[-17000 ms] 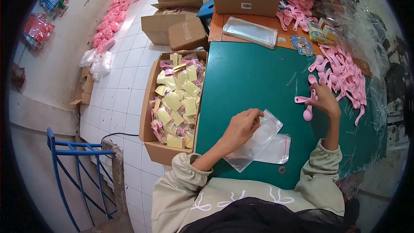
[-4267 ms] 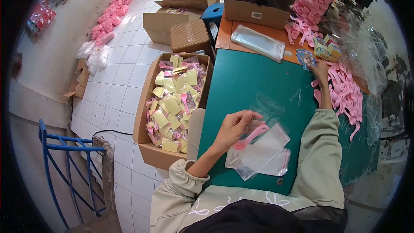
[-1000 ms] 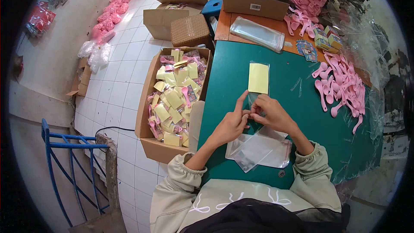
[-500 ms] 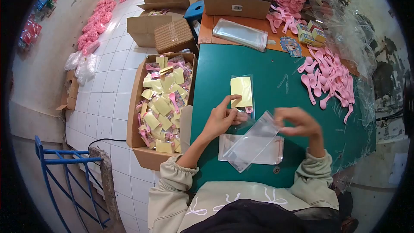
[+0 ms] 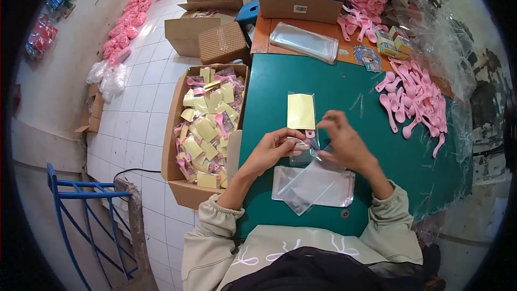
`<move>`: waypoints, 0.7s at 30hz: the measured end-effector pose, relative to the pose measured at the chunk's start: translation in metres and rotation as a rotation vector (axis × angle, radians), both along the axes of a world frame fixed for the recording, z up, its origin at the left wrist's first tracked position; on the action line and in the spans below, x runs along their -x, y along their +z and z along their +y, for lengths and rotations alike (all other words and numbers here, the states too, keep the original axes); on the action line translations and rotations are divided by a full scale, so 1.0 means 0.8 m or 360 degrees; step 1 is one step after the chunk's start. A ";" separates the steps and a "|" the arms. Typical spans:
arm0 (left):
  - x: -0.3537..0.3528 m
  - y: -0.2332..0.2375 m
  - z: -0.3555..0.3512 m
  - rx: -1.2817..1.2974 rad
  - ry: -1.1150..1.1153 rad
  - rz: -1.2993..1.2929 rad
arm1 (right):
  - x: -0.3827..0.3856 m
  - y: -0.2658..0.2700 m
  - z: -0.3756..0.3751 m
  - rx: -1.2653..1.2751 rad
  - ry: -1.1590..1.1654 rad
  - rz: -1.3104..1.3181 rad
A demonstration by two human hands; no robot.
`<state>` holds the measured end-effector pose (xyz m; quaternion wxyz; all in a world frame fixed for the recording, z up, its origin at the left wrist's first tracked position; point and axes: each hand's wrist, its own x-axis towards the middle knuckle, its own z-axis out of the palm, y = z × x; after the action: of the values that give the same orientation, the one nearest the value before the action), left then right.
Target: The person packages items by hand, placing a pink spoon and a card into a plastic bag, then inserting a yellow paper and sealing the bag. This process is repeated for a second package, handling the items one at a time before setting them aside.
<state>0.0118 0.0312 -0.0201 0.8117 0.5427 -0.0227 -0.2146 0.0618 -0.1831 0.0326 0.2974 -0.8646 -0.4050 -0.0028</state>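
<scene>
A clear plastic packet (image 5: 301,112) with a pale yellow card and a pink spoon (image 5: 309,134) inside lies on the green table. My left hand (image 5: 273,150) pinches its lower end, fingers curled around the bunched plastic. At the packet's right edge is my right hand (image 5: 349,144), slightly blurred, thumb and fingers apart. Below the hands, a loose clear bag (image 5: 307,186) lies slanted across a stack of flat clear bags (image 5: 339,191). The right hand partly covers the upper end of that loose bag.
Left of the table stands a cardboard box (image 5: 173,153) full of filled packets. Pink spoons (image 5: 412,97) are heaped at the right. More clear bags (image 5: 304,42), small cards (image 5: 368,58) and an open carton (image 5: 301,2) sit at the back. A small round object (image 5: 344,214) lies near the front edge.
My right hand has moved left and up from the loose bag to the packet's edge. The left fingers have drawn off the yellow card and closed on the packet's lower end.
</scene>
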 end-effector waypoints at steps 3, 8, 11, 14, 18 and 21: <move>0.012 0.014 0.007 0.0075 -0.0042 0.0060 | 0.001 -0.041 0.015 -0.0070 0.0026 -0.0066; 0.018 0.005 0.001 -0.0289 0.0065 -0.0290 | 0.002 -0.046 0.007 -0.0542 -0.0074 0.0212; 0.015 0.006 -0.003 -0.0593 0.0080 -0.0421 | 0.004 -0.034 -0.003 -0.0575 -0.0041 0.0364; 0.015 0.002 -0.007 -0.0724 0.0182 -0.0442 | 0.005 -0.034 -0.005 -0.0659 -0.0105 0.0646; 0.016 0.002 -0.014 -0.0847 0.0381 -0.0524 | 0.004 -0.057 -0.005 -0.0967 -0.0236 0.1329; 0.015 0.003 -0.018 -0.0907 0.0462 -0.0527 | 0.007 -0.051 0.002 -0.0997 -0.0396 0.1546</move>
<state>-0.0001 0.0171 -0.0178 0.6351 0.7723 -0.0158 -0.0039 0.0563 -0.1811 -0.0080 0.6874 -0.6788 -0.0977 0.2392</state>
